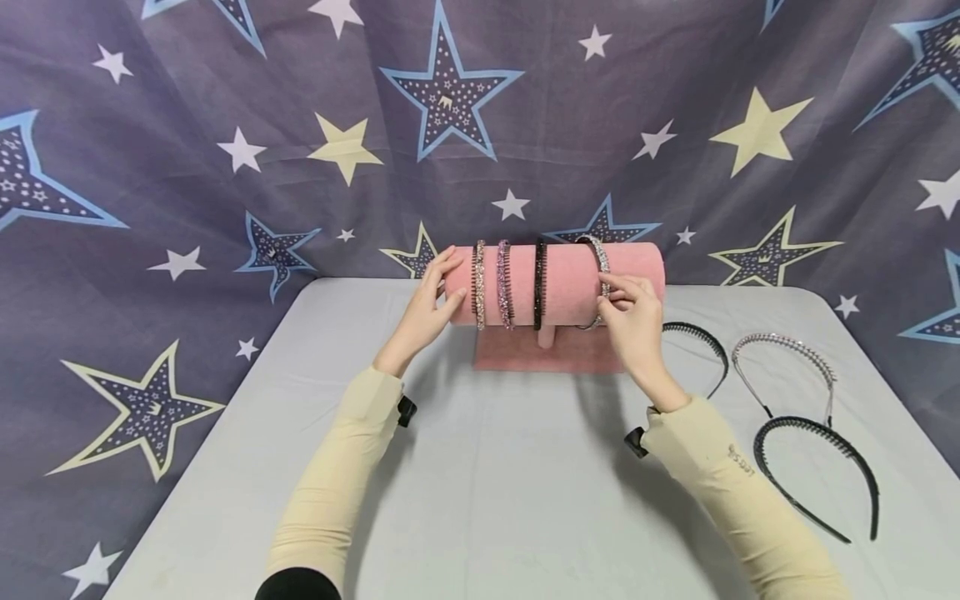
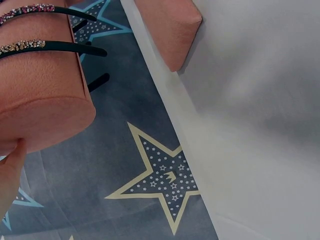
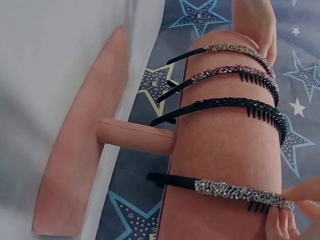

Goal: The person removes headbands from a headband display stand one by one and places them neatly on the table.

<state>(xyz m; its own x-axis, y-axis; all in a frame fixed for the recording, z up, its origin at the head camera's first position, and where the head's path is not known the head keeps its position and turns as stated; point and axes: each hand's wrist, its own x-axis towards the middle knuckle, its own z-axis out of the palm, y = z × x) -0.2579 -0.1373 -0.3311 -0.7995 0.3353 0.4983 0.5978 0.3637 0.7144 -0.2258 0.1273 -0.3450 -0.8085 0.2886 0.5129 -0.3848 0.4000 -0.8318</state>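
A pink headband stand [image 1: 570, 287] with a padded roll bears several headbands side by side. My left hand [image 1: 423, 312] holds the roll's left end, fingers over the top and thumb at the front. Closest to it is a gold-stone headband [image 1: 480, 287], followed by a pink-stone headband [image 1: 504, 287] and a black headband [image 1: 539, 287]. Toward the right end, my right hand [image 1: 633, 321] pinches a silver-stone headband [image 3: 225, 191] between thumb and fingers. This headband lies across the roll, its dark end showing in the right wrist view.
On the table's right side lie a dark headband [image 1: 701, 333], partly behind the right hand, a pale beaded headband [image 1: 787, 340] and a black toothed headband [image 1: 821, 433]. The stand's flat base [image 1: 540, 358] sits near the back edge, before a star-patterned cloth [image 1: 562, 125].
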